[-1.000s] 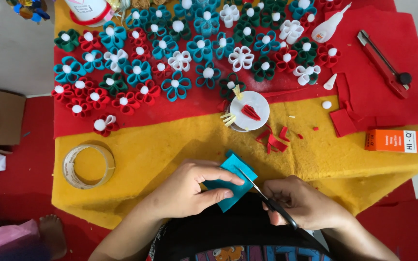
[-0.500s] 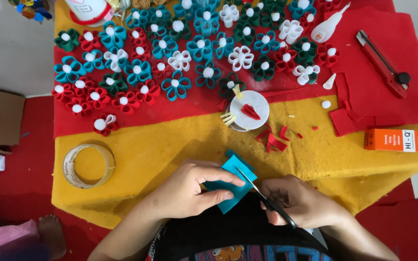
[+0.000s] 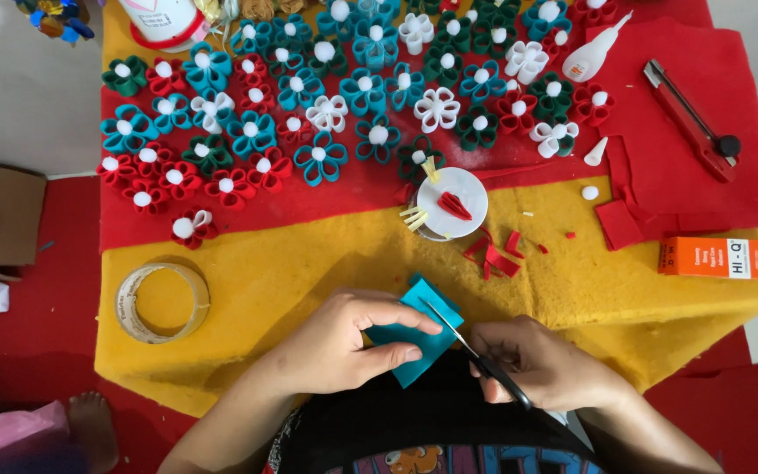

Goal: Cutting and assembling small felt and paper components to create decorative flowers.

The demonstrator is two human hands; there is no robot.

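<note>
Teal felt piece (image 3: 421, 338), folded, flat

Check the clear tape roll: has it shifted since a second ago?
No. The tape roll lies in the same spot on the yellow felt, just below its red felt edge.

Bright, even daylight – soft shadows, sharp focus, slight edge distortion.

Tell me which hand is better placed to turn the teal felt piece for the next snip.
Left. The left hand already pinches the teal felt piece between thumb and fingers, while the right hand is occupied gripping the scissors.
</note>
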